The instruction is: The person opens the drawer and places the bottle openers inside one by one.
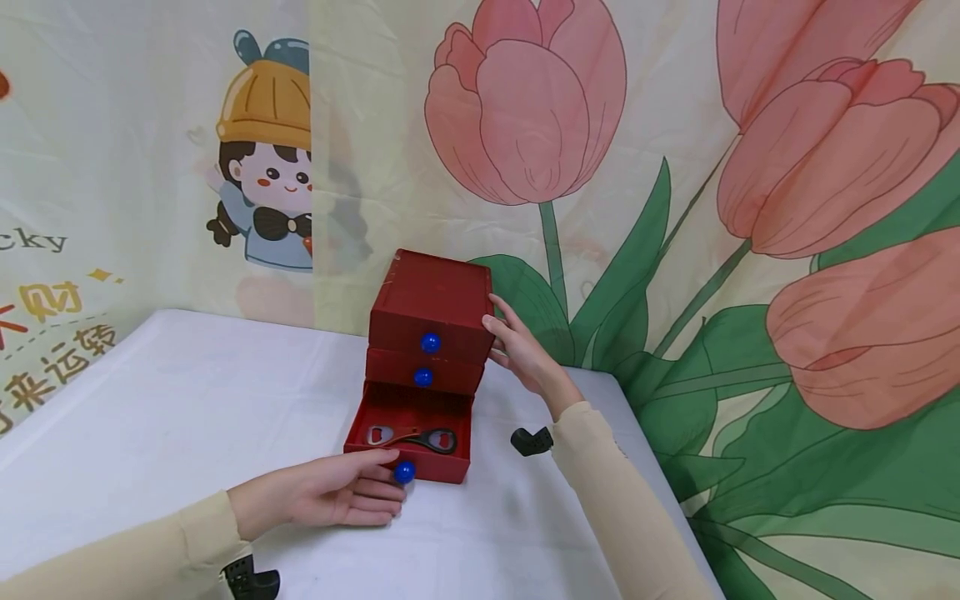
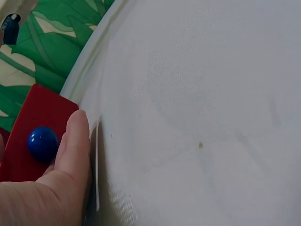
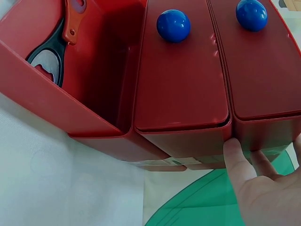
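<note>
A small red chest of drawers [image 1: 442,292] stands on the table, each of its three drawers bearing a blue ball knob. The bottom drawer [image 1: 447,469] is pulled out; the upper two are closed. Inside it lie two bottle openers, one black [image 1: 435,440] and one with an orange-red handle [image 3: 72,23]. My left hand [image 1: 330,492] is at the drawer's front left, thumb along the front's top edge and straight fingers beside the bottom knob [image 1: 405,472]. My right hand [image 1: 525,350] rests against the chest's right side, fingers extended along the upper drawers.
A white cloth covers the table [image 1: 187,417], whose right edge runs close to my right forearm. Behind it hangs a curtain [image 1: 375,125] printed with tulips and a cartoon child. Black wrist mounts [image 1: 531,442] stick out at both sleeves.
</note>
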### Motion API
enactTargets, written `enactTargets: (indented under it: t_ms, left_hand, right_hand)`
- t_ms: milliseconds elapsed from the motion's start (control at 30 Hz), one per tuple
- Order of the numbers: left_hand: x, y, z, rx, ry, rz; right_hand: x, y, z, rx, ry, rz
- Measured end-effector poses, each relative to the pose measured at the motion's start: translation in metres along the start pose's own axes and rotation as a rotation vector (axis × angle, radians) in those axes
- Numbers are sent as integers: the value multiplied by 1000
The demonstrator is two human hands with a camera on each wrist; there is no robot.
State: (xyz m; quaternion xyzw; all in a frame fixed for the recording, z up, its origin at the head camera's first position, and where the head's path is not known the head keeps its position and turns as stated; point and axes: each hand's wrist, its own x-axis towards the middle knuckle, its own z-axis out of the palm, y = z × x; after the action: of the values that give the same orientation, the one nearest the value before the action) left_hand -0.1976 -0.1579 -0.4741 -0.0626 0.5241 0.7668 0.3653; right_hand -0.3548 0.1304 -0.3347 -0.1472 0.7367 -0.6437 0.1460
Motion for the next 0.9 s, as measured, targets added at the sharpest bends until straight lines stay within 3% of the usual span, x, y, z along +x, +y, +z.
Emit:
enactTargets:
  t_ms: [200,500,900]
  left_hand:
    - [6,-2,8,-19,28,-13]
    - [18,-7,13,-27,47,26]
    - [25,1,18,-41,107,42]
  right_hand:
    - [-1,0,-1,-7,-5,-5]
    - [-1,1,0,-4,-5,-7]
    - [0,2,-2,-7,-14,-6]
